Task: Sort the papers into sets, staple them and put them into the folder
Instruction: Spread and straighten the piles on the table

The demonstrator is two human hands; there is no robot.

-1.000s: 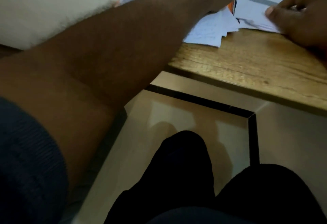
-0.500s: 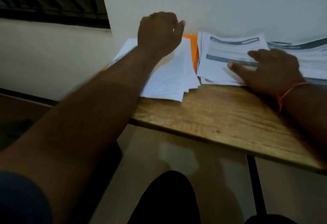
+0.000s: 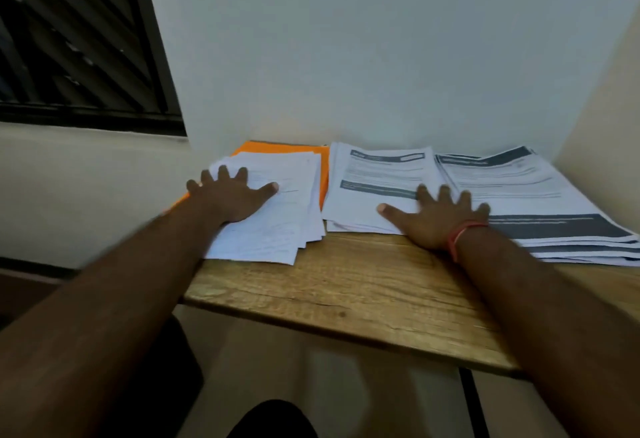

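Left grip (image 3: 232, 197): fingers spread flat, pressing the left pile (image 3: 277, 226), likely pinning it atop the orange folder (image 3: 323, 171).
Right grip (image 3: 438, 217): spread flat on the middle printed pile (image 3: 377, 174), holding nothing, probably steadying it.
Counter (image 3: 346, 281): carries all piles against the wall (image 3: 381, 56).

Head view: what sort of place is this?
Probably a home or small-office desk nook: a wooden table against a plain wall, printed paper stacks on it, a slatted window at left.

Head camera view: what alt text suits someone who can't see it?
A person's left hand rests flat on a stack of white papers atop an orange folder; the right hand rests flat on a stack of printed white forms. All lie on a wooden tabletop.
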